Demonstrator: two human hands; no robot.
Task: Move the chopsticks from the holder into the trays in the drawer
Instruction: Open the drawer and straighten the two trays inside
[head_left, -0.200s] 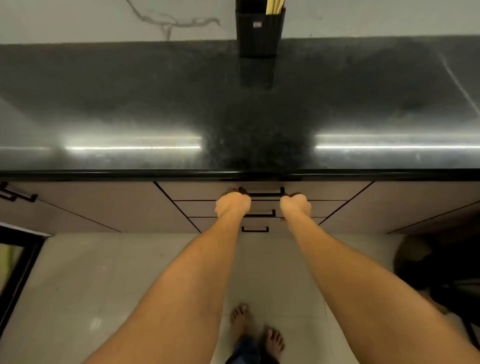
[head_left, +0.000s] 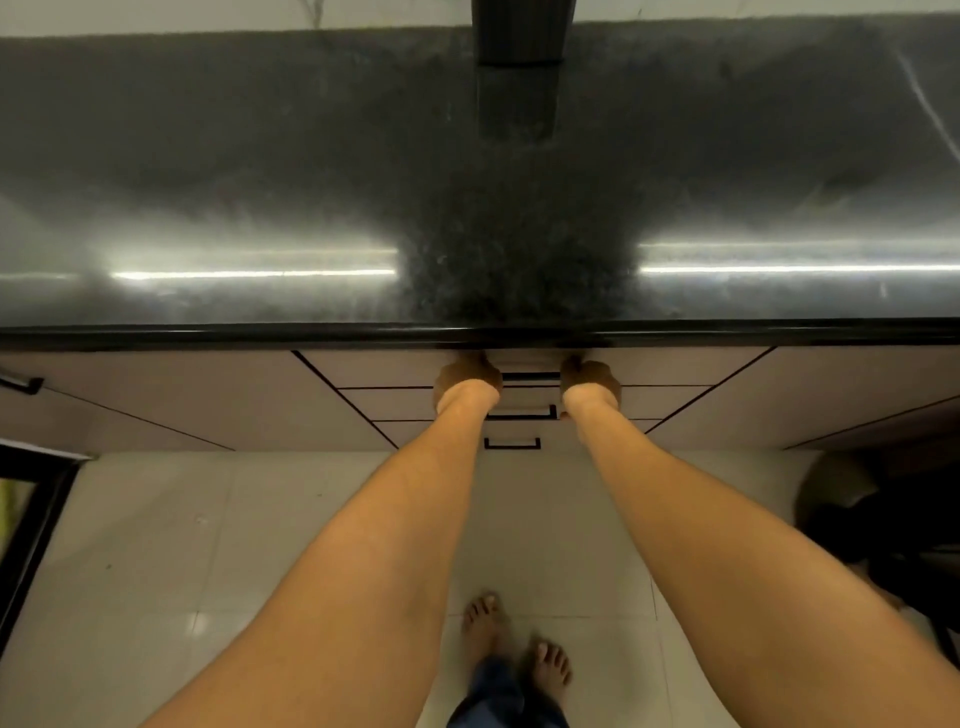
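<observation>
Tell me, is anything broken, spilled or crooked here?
Nothing stands out. The black holder stands upright at the back of the counter, nothing is spilled there, and the drawer fronts sit level. The left hand and right hand grip the top drawer's handle.

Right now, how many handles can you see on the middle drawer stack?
3: the top handle between the left hand and right hand, ends hidden; the middle handle below it; the bottom handle lowest.

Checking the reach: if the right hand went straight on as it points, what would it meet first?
Most likely the top drawer front, just behind the handle the right hand curls at; depth under the countertop is unclear.
</observation>
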